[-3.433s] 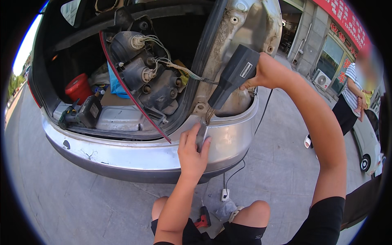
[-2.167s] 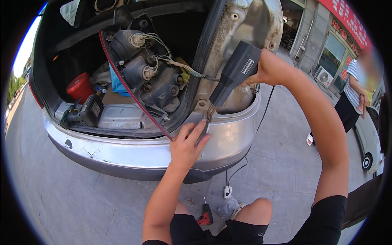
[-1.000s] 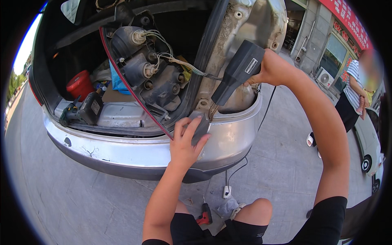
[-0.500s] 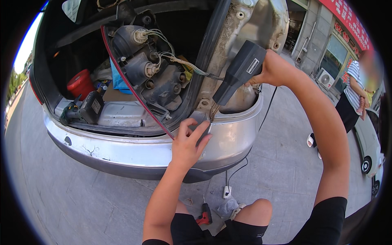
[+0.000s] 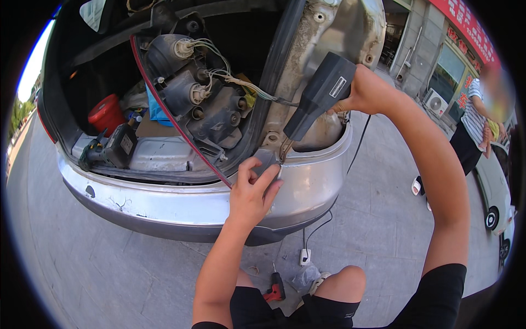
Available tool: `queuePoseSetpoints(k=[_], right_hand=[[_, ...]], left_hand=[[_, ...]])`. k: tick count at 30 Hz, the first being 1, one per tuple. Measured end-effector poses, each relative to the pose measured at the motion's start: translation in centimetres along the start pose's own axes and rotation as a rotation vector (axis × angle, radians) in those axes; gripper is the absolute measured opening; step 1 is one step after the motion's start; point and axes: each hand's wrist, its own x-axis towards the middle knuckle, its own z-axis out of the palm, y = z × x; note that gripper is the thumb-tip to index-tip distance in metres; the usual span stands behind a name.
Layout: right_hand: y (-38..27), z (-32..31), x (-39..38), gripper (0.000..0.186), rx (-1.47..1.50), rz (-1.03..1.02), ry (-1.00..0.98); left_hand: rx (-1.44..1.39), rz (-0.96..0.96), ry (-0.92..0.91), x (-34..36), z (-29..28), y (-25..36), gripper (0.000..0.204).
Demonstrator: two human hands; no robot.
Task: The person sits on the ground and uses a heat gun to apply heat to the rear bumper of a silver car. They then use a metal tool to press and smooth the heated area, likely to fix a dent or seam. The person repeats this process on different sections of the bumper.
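Note:
My right hand (image 5: 366, 90) grips a black corded heat tool (image 5: 320, 96), nozzle pointing down at the top edge of a silver car bumper (image 5: 164, 203). Its metal tip (image 5: 285, 149) touches the bumper next to a small grey piece (image 5: 267, 160). My left hand (image 5: 251, 193) presses that grey piece against the bumper with thumb and fingers just below the tip. A loose tail-light unit (image 5: 203, 93) with wires hangs in the open trunk to the left of the tool.
In the trunk lie a red container (image 5: 106, 114) and a black power tool (image 5: 118, 148). On the pavement by my knees are a red drill (image 5: 275, 288) and a white plug (image 5: 304, 256). A person (image 5: 474, 126) stands at right beside a white car (image 5: 496, 186).
My left hand has crept up the bumper and now holds the grey piece right under the tool's tip. The right hand with the tool has barely moved.

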Motion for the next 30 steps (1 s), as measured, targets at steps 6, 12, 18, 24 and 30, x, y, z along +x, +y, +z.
queuePoseSetpoints(k=[6, 12, 18, 24, 30], right_hand=[[0.0, -0.4, 0.0, 0.046, -0.103, 0.205, -0.111], [-0.6, -0.6, 0.1, 0.047, -0.081, 0.188, -0.134], [-0.7, -0.8, 0.0, 0.047, -0.068, 0.133, -0.115], [-1.3, -0.7, -0.1, 0.048, -0.021, 0.112, -0.089], [-1.0, -0.6, -0.1, 0.049, -0.015, 0.088, -0.095]], left_hand=[[0.010, -0.017, -0.042, 0.3, -0.1, 0.3, 0.039], [0.056, 0.005, -0.049, 0.3, 0.1, 0.4, 0.040], [0.047, 0.022, 0.043, 0.0, 0.0, 0.3, 0.040], [0.049, 0.016, 0.003, 0.1, -0.1, 0.2, 0.041], [0.043, 0.011, -0.043, 0.1, 0.1, 0.1, 0.042]])
